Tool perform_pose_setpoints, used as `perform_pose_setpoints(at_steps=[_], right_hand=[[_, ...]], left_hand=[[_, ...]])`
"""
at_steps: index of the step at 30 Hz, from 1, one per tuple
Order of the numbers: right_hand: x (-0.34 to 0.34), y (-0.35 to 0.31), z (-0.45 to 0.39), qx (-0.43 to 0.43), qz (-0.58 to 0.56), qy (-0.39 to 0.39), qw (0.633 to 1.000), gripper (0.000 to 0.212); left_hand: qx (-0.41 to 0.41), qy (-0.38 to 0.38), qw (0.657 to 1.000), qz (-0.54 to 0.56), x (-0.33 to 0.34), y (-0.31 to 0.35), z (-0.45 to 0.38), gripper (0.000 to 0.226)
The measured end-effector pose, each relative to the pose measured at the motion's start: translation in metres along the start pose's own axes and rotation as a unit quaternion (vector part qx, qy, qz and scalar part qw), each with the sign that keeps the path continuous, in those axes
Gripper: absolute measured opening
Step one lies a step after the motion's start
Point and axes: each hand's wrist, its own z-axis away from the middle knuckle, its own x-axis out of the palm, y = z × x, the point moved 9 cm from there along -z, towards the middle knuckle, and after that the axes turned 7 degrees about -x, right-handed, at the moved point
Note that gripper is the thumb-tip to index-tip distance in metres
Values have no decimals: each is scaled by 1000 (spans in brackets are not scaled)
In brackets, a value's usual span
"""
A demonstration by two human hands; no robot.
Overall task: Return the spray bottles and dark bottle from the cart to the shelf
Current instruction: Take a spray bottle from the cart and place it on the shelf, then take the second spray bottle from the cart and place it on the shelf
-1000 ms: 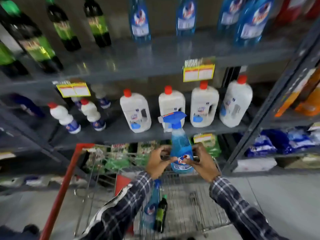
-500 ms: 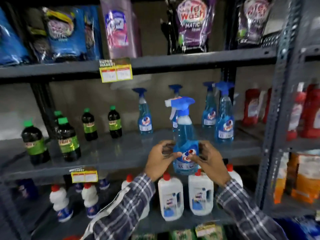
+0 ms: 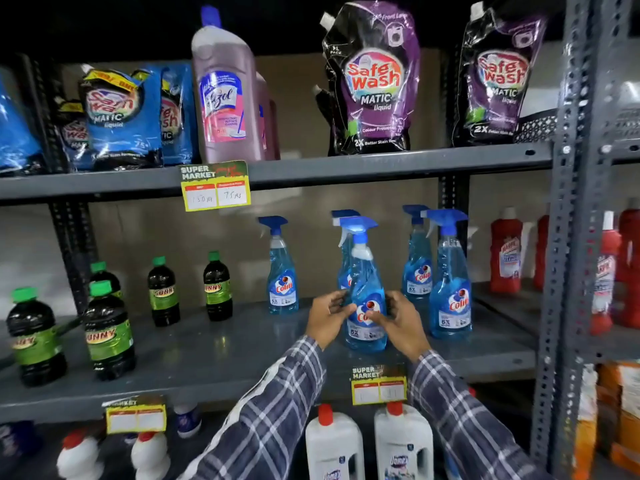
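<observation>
A blue spray bottle [image 3: 364,289] stands upright on the grey middle shelf [image 3: 214,355], near its front edge. My left hand [image 3: 328,320] grips its lower left side and my right hand [image 3: 398,322] grips its lower right side, fingers over the label. Several matching blue spray bottles stand around it: one to the left [image 3: 282,271], one right behind it, and two to the right [image 3: 448,282]. Dark bottles with green caps [image 3: 216,287] stand on the same shelf further left. The cart is out of view.
White jugs with red caps [image 3: 334,445] stand on the shelf below. Detergent pouches [image 3: 372,81] and a pink bottle [image 3: 227,91] fill the shelf above. A grey upright post [image 3: 571,237] bounds the right side, with red bottles [image 3: 507,254] beyond.
Both hands lifted the spray bottle from over the cart up to the middle shelf and set it among the other spray bottles. The view tilted upward and the cart left the frame.
</observation>
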Motion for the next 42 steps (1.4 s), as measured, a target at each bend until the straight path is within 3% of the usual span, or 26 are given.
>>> perform_pose_setpoints(at_steps=[12,15,18,20,22,25,28,31,37,39,42], right_hand=[[2,16,-14,3,16,7,1000,54],[-10,0,15,-26,16,62,998,63],[-25,-7,86,-72,-19,174,982,45],[-20,-5,145,-98,-33,197,975,26],[3,22,206,-61,-35,159,985,15],[44,86,300,72,-20,67,995,5],[92,166,402,236,8,-40,971,5],[131,226,487,358,32,-114,926,13],[235,311,599,459,80,-296,834,20],[259,342,622,489,110,-322,803,13],[291,385,631,490,147,-337,790,23]], left_hand=[[-30,-32,998,54,9,-9,-14,43],[-2,10,997,79,-7,-1,24,56],[51,34,991,121,-23,-19,97,44],[40,18,988,147,-27,-46,153,35],[-26,14,988,152,-25,-98,203,30],[-158,27,982,104,-21,-201,277,26],[-332,35,938,98,-24,-325,355,26],[-455,55,883,103,-34,-417,423,27],[-536,-8,844,4,-44,-548,488,39],[-561,-36,827,0,-39,-590,501,44],[-576,-44,816,-6,-30,-649,509,45]])
